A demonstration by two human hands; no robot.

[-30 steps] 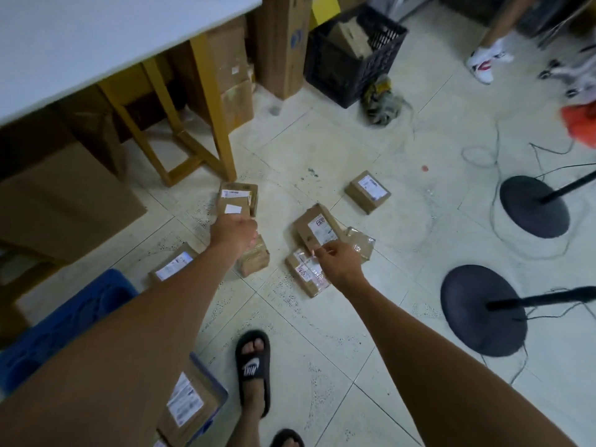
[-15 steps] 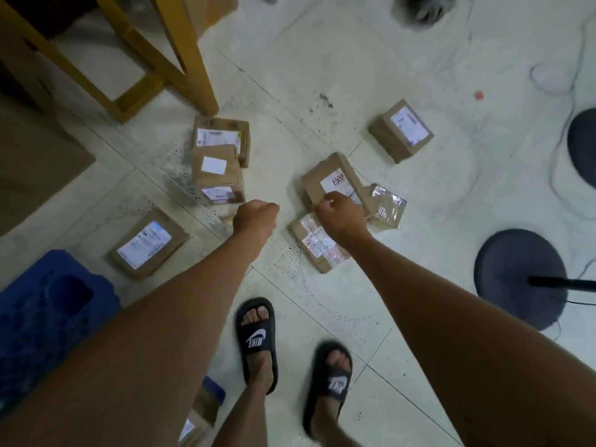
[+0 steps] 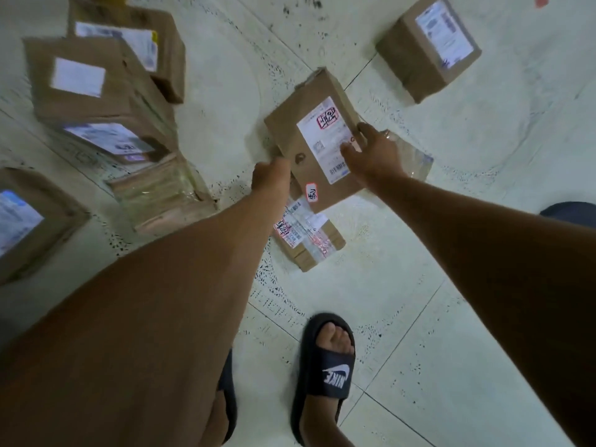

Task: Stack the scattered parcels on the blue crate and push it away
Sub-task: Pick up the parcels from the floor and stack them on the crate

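A flat brown parcel (image 3: pixel 309 133) with a white label lies tilted at the centre of the floor. My right hand (image 3: pixel 371 153) grips its right edge with the thumb on the label. My left hand (image 3: pixel 271 175) holds its lower left edge. Its near end overlaps a small taped parcel (image 3: pixel 309 243). A clear-wrapped packet (image 3: pixel 416 159) shows behind my right hand. At left, a box with a blank label (image 3: pixel 80 82) sits on another box (image 3: pixel 113 143), with a third box (image 3: pixel 135 37) behind. The blue crate is out of view.
A tape-wrapped parcel (image 3: pixel 161 195) lies beside the left stack, and another box (image 3: pixel 29 221) is at the left edge. One more box (image 3: pixel 429 46) sits at upper right. My foot in a black slide (image 3: pixel 325 375) stands below. A dark stand base (image 3: pixel 571 211) is at the right edge.
The view has dropped closer to the floor. My left hand moved right from the left stack to the flat parcel. My right hand shifted onto its right edge. The blue crate left the view.
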